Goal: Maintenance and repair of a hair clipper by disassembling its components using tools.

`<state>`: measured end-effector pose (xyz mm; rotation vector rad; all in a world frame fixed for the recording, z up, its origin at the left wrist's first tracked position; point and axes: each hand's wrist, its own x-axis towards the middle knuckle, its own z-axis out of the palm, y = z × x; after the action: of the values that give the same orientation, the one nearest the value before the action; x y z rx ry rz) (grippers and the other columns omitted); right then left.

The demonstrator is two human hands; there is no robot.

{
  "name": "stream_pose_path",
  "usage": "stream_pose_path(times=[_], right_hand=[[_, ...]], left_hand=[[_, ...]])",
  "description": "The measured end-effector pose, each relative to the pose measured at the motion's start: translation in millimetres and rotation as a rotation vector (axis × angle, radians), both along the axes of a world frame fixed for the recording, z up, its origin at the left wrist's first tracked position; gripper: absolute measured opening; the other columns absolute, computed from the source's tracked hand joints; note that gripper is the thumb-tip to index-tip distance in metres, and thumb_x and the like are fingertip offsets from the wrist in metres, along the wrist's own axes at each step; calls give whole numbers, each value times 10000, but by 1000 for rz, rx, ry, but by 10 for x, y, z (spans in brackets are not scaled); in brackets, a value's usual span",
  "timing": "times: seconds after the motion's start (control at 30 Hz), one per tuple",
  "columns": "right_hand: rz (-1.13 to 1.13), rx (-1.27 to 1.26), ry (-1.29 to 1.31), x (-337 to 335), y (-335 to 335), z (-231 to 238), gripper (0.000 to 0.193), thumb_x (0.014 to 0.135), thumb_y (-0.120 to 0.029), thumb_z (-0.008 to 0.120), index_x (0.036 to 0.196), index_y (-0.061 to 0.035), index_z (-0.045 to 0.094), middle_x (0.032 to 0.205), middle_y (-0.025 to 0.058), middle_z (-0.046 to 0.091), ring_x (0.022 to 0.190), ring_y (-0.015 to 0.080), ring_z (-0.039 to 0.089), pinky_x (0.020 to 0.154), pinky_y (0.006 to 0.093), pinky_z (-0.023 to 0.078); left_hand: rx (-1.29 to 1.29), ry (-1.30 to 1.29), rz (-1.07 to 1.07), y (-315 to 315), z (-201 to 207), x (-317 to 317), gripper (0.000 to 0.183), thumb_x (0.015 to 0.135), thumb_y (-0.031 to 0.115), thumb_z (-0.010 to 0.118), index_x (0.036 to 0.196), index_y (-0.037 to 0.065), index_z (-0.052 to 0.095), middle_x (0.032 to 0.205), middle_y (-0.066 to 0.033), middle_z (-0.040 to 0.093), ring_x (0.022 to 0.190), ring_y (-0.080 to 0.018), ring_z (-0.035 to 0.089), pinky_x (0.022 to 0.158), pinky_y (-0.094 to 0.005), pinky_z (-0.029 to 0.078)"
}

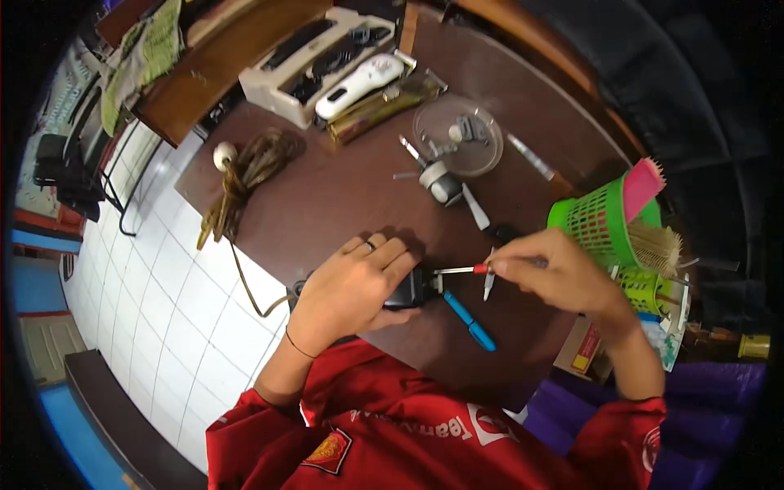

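Under my left hand [347,286] is a black corded hair clipper [406,294], its body gripped against the brown table. The fingers wrap over its top, and the thumb lies along its near side. From the right, my right hand [555,273] grips a thin screwdriver [457,270] with a red collar. Its tip is at the clipper's right end; whether it sits in a screw is too small to tell. A blue capped pen [469,321] lies just below that end. Partly beneath the right fingers is a slim white pointed tube [488,286].
Beyond my hands are a clear round dish [490,167] of small parts, a grey-and-white device [441,183], a white hair clipper [359,86] and a cream tray [273,98]. A bundled brown cord [265,159] lies left. Green baskets [592,220] with a pink brush [643,189] stand right.
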<state>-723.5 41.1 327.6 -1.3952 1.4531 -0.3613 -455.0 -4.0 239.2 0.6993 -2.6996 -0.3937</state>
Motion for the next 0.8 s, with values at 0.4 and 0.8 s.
stream_pose_path(times=[0.4, 0.8], right_hand=[[-530, -612, -388, -142, -512, -746, 207, 991, -112, 604, 1120, 48, 624, 792, 70, 639, 620, 68, 563, 555, 219, 484], [-460, -554, -380, 12, -923, -1129, 212, 990, -139, 622, 1102, 40, 637, 762, 85, 666, 538, 70, 567, 518, 225, 481]], left_hand=[[18, 163, 126, -33, -25, -7, 558, 707, 413, 810, 1096, 48, 647, 1002, -126, 626, 873, -342, 618, 824, -416, 509], [57, 170, 205, 31, 3, -27, 554, 692, 418, 813, 1096, 73, 658, 1019, -121, 634, 892, -344, 640, 816, -410, 522]])
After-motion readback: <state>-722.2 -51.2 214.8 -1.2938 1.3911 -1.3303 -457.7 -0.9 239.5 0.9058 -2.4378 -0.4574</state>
